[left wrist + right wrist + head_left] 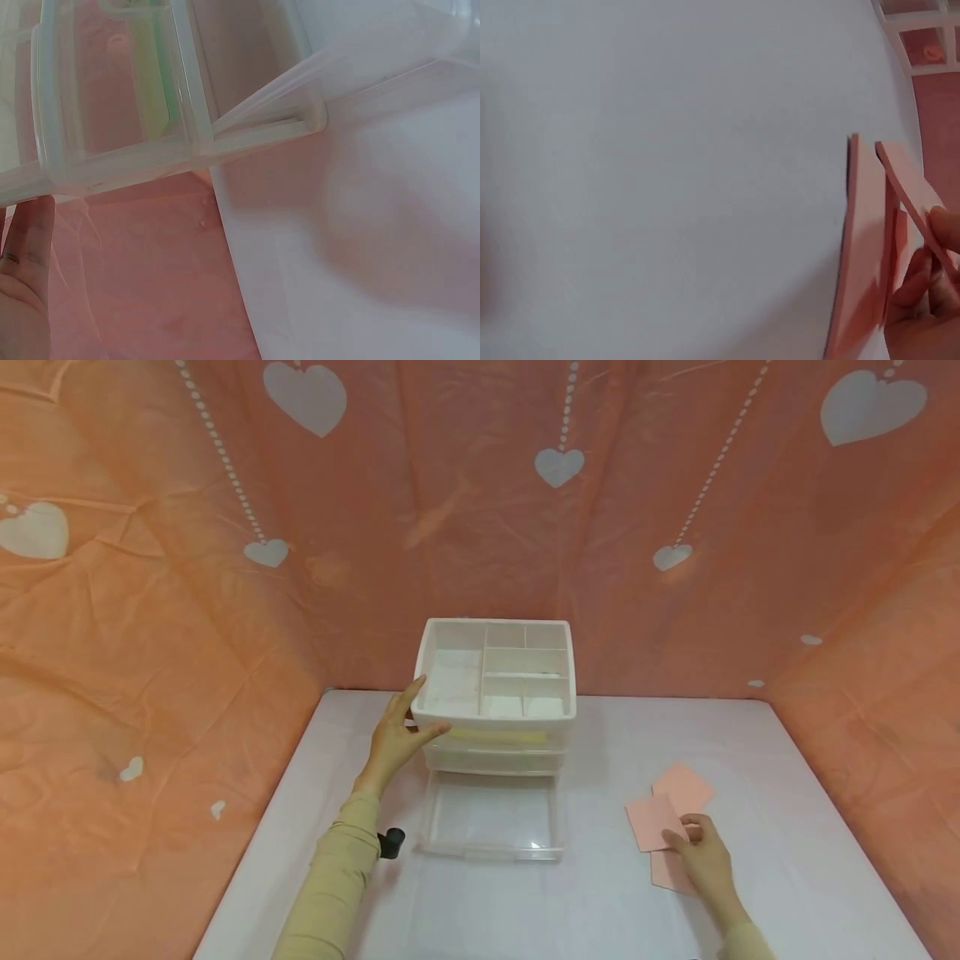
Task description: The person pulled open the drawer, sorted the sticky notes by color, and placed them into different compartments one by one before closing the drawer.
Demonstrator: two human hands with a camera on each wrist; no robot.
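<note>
A white drawer organizer (pixel 495 723) stands at the back of the table. Its clear bottom drawer (pixel 491 853) is pulled out toward the front. My left hand (pixel 393 735) spans the organizer's front left corner, thumb along the front and straight fingers at the left side. In the left wrist view those fingers (pixel 31 244) lie against the organizer's side. On the right, my right hand (pixel 705 856) pinches a pink square note pad (pixel 649 821) between thumb and fingers. The held pad partly covers two more pink pads, one behind (pixel 686 787) and one in front (pixel 670 872).
The organizer's top tray (pixel 457 681) has several compartments. Something yellow (pixel 498 737) shows through the upper drawer. A black object (pixel 391 843) sits beside the left forearm. Orange cloth with white hearts (pixel 480 527) hangs behind and at both sides of the white table (pixel 600 902).
</note>
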